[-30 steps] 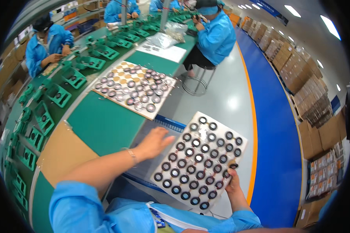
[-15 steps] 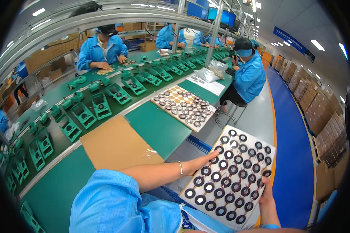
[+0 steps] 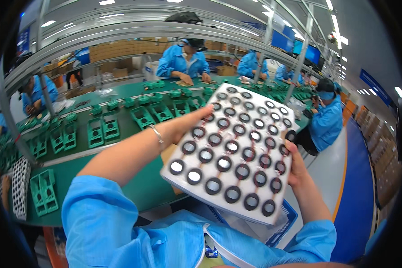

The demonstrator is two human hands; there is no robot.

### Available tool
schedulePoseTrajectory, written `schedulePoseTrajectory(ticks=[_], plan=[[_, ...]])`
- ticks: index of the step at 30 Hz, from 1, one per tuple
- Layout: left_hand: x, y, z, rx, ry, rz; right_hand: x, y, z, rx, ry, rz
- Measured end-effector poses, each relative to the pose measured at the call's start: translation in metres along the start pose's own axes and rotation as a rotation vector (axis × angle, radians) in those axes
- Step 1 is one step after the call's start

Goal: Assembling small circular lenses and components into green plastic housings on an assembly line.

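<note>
Both my hands hold a white foam tray (image 3: 257, 99) by its sides, in front of my chest and tilted toward me. Rows of round black parts (image 3: 232, 194) with shiny centres and thin reddish wires sit in it; they look like small speakers. My left hand (image 3: 193, 120) grips the left edge, thumb on top near the parts, its other fingers hidden underneath. On the right edge, my right hand (image 3: 298, 167) is closed with the thumb over the rim beside a black part. Beneath the tray, a strip of brown cardboard (image 3: 167, 154) shows on the green bench.
Green fixtures (image 3: 140, 117) line the bench (image 3: 134, 178) beyond my left arm. A white perforated tray (image 3: 20, 187) and a green fixture (image 3: 43, 192) lie at far left. Co-workers in blue (image 3: 183, 62) sit across the bench; another person (image 3: 326, 118) sits at right, beside a blue floor lane (image 3: 350, 201).
My view has turned left. The foam tray has risen and moved left, from beside the bench to over its edge, still in both hands. It now covers the bench area at right.
</note>
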State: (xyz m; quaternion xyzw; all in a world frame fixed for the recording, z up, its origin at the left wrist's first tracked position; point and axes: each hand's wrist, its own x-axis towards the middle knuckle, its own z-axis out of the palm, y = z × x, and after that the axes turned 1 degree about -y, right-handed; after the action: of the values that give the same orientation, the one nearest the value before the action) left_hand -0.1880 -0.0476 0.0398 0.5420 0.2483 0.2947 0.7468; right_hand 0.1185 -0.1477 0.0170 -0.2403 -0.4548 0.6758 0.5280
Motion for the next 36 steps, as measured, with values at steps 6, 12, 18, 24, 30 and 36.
schedulePoseTrajectory(ticks=[6, 12, 18, 24, 30, 36], plan=[[-0.11, 0.012, -0.06, -0.052, 0.279, -0.016, 0.074, 0.082, 0.078, 0.062, -0.281, 0.238], [-0.167, 0.03, -0.09, -0.001, 0.525, -0.161, 0.111, 0.178, 0.121, 0.129, -0.45, 0.496], [-0.209, 0.031, -0.156, 0.05, 0.667, -0.338, 0.108, 0.251, 0.167, 0.185, -0.506, 0.705], [-0.255, -0.044, -0.262, 0.133, 0.685, -0.546, 0.103, 0.291, 0.18, 0.167, -0.478, 0.899], [-0.222, -0.037, -0.312, 0.109, 0.626, -0.654, 0.132, 0.27, 0.157, -0.123, -0.649, 1.148], [-0.206, -0.03, -0.313, 0.17, 0.603, -0.641, 0.214, 0.162, 0.094, -1.362, -0.535, 0.166]])
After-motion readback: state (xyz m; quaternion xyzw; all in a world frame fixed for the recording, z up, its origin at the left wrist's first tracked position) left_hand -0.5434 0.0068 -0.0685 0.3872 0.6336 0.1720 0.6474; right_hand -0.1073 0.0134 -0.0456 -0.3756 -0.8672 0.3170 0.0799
